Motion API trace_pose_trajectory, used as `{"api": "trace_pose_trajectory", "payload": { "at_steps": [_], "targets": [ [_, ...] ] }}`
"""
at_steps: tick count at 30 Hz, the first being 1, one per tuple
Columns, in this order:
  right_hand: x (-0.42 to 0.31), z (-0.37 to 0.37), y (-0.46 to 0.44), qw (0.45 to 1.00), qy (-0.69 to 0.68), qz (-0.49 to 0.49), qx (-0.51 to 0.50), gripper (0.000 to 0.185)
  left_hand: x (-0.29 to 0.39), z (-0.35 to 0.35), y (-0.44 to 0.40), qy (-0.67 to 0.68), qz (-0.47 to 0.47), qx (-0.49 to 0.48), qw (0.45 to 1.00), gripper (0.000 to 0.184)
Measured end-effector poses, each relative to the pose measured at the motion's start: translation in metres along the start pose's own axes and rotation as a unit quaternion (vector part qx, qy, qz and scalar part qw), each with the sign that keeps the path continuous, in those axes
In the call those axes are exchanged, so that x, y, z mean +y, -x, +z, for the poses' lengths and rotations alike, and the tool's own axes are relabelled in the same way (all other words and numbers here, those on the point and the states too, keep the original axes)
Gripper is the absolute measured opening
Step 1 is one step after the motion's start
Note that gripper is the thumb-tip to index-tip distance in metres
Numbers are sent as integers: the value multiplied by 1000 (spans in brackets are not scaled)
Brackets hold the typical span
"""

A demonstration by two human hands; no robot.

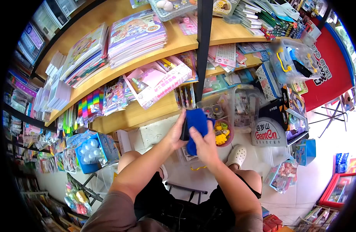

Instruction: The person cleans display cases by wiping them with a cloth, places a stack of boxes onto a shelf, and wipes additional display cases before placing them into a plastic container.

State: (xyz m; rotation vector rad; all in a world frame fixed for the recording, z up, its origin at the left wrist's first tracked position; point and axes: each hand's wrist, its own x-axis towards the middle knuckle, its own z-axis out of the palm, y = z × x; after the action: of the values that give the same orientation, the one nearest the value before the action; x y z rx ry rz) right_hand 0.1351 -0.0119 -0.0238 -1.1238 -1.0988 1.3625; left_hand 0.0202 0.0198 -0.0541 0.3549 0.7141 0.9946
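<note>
In the head view, my left hand (pixel 177 134) grips a dark, flat-sided object (pixel 184 133), mostly hidden, whose kind I cannot make out. My right hand (pixel 205 145) is closed on a blue cloth (pixel 197 120), pressed against that object. Part of the cloth hangs below the fingers. Just beyond my right hand, a round pink basket (pixel 230 136) holds yellow items (pixel 222 135). Behind it stands a clear plastic bin (pixel 245 110) with small goods inside.
Wooden shelves (pixel 178 42) with stacked books (pixel 137 36) curve ahead, split by a black post (pixel 204 50). A pink-and-white box (pixel 158 83) juts from the lower shelf. At left is a blue box (pixel 92 150) of clear balls; at right, a Ganten carton (pixel 269 132). A folding stool (pixel 185 188) is below me.
</note>
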Motion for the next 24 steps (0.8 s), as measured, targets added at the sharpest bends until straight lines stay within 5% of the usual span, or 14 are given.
{"api": "trace_pose_trajectory", "payload": {
  "at_steps": [3, 6, 13, 15, 22, 24],
  "targets": [
    [6, -5, 2, 996, -28, 55, -67, 32, 11, -1, 10, -8, -65, 23, 998, 81],
    [1, -17, 1, 988, 22, 69, -138, 34, 22, -18, 2, -4, 11, -111, 994, 86],
    [-38, -48, -13, 951, -204, 111, 205, 33, 31, -1, 11, 2, 23, -121, 992, 90],
    [-31, -52, -17, 960, -190, 49, 201, 30, 29, 0, 10, 10, 18, -125, 992, 91],
    [-21, -34, -10, 991, -21, -88, 97, 26, 26, 1, 10, 8, 20, -138, 990, 76],
    [-4, -35, -9, 959, 247, -132, 43, 36, 26, 1, 9, 1, 32, -125, 992, 70]
  ]
}}
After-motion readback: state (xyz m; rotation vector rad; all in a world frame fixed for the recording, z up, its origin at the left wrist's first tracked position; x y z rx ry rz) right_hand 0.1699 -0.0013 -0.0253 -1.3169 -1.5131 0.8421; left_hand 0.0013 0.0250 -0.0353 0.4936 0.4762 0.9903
